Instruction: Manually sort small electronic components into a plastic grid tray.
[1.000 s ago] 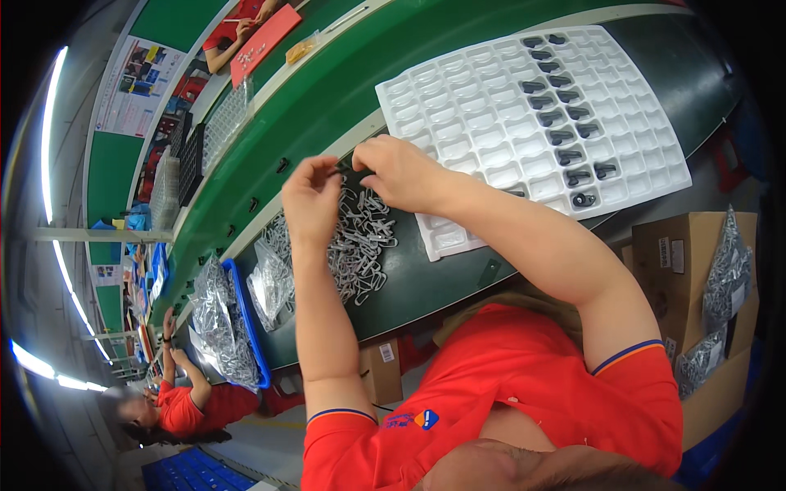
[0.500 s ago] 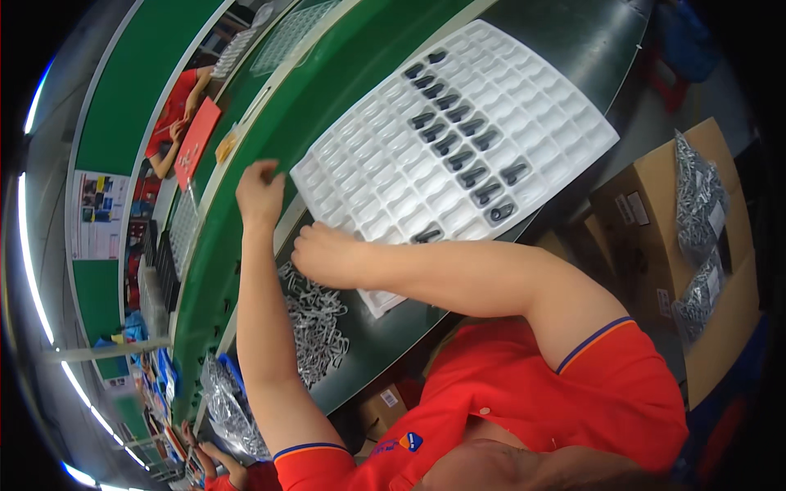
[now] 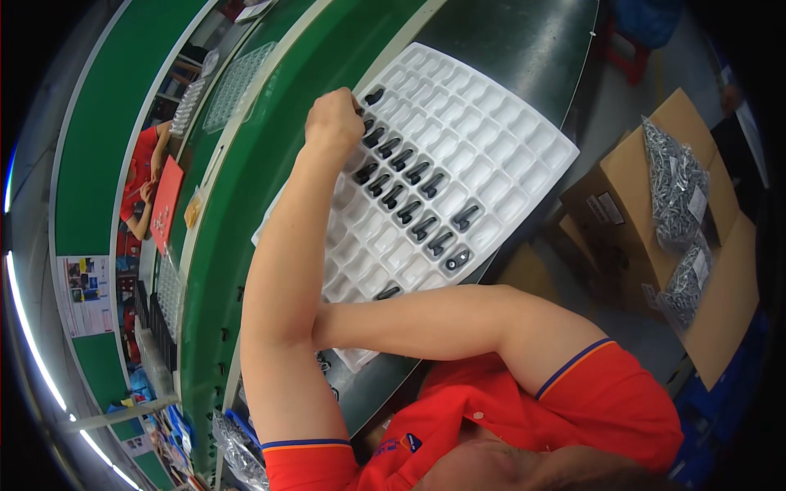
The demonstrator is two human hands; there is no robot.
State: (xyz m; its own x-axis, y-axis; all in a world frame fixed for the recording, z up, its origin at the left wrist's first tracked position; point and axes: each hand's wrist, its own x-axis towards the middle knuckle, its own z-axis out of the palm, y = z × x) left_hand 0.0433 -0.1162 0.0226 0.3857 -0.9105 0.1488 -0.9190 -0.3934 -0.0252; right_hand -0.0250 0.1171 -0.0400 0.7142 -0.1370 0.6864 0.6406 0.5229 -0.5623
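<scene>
A white plastic tray (image 3: 517,131) with rows of moulded pockets lies tilted across the dark table. Several small black clip-like parts (image 3: 431,185) sit in its middle rows. At the tray's far-left edge is my left hand (image 3: 334,121), its fingers bent down and closed beside a black part (image 3: 374,96). Whether something is pinched there is hidden by the hand itself. My right forearm (image 3: 426,319) crosses low over the tray's near end. The right hand is out of sight behind my left forearm (image 3: 286,270). A few loose metal pieces (image 3: 327,364) peek out near the elbow.
Along the left runs a green conveyor surface (image 3: 217,270) with a pale rail. Beyond it a co-worker in red (image 3: 146,168) sits by a red board (image 3: 168,200). On the right, an open cardboard box (image 3: 606,192) has bags of metal parts (image 3: 675,188) on its flaps.
My left hand has moved from beside the conveyor edge to the tray's far-left rows. My right hand, earlier visible over the metal pile, is now hidden, as is most of the pile. The view has shifted.
</scene>
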